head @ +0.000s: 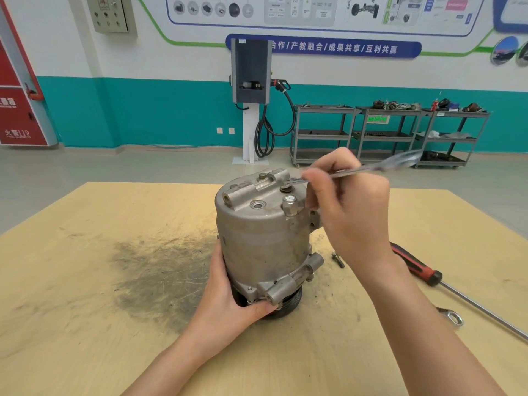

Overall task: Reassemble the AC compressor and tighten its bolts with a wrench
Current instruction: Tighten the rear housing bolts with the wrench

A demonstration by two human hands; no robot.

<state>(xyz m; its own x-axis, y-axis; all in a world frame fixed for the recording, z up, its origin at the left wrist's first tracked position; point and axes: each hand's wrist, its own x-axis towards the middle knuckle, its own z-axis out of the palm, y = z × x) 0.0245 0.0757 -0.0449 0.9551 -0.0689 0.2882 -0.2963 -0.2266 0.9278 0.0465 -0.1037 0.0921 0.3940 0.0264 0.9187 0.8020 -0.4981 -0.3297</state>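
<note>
Bolt-tightening step. Left hand (228,292) grips compressor (263,238) base, upright between hands. Right hand (348,207) pinches wrench (365,167) seated on top bolt (285,187). Next: likely steady sweep. Spare bolt (338,259) beside right wrist.

Compressor upright at the centre of the table, both hands on it, loose tools to its right.

The AC compressor (264,241) stood on end on the table (85,324), pulley end down. The left hand (228,292) gripped its lower near-left side; the right hand (351,212) was at its upper right, holding a wrench (368,168) whose near end sat on a bolt (286,186) on the top face and whose free end pointed far right. A loose bolt (338,259) lay on the table just right of the compressor's base. Further right lay a screwdriver (428,277), and a second wrench (453,317) lay near it, partly hidden by the right forearm. Beyond the table's far edge, a charging post (251,81) stood at the wall, with shelf carts (388,135) to its right.
</note>
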